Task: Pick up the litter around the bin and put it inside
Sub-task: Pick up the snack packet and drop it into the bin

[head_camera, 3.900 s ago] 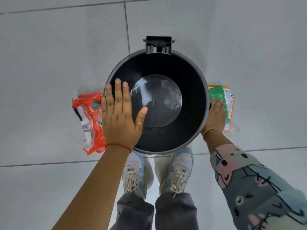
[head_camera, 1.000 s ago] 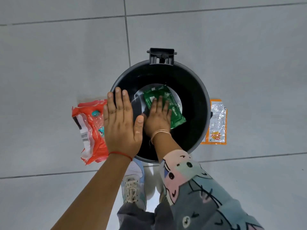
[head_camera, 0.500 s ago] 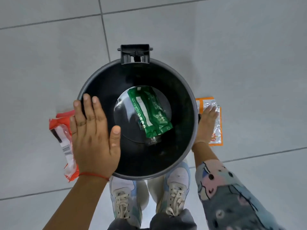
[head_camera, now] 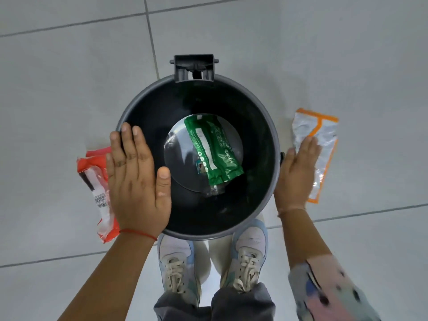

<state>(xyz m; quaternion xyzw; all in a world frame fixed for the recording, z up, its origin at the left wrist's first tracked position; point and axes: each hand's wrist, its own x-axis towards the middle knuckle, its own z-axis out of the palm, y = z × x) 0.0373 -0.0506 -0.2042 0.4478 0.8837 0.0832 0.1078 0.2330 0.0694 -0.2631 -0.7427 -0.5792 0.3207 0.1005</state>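
Observation:
A round black bin (head_camera: 261, 107) stands on the tiled floor, and a green packet (head_camera: 214, 149) lies flat on its bottom. My left hand (head_camera: 136, 179) rests flat on the bin's left rim, fingers stretched out, holding nothing. Beside it on the floor lies a red and white wrapper (head_camera: 97, 181), partly hidden under that hand. Right of the bin, my right hand (head_camera: 295, 174) grips a clear wrapper with orange edges (head_camera: 324, 135). The wrapper looks bent and raised off the floor, with its far end sticking out past my fingers.
The bin's hinge bracket (head_camera: 194, 67) sticks out at the far side of the rim. My two shoes (head_camera: 178, 267) stand against the near side of the bin. Grey floor tiles (head_camera: 69, 77) with dark grout lines lie all around.
My right hand has closed on the orange-edged wrapper, which now looks larger and farther from the bin. The left hand stays on the rim. The green packet lies still in the bin.

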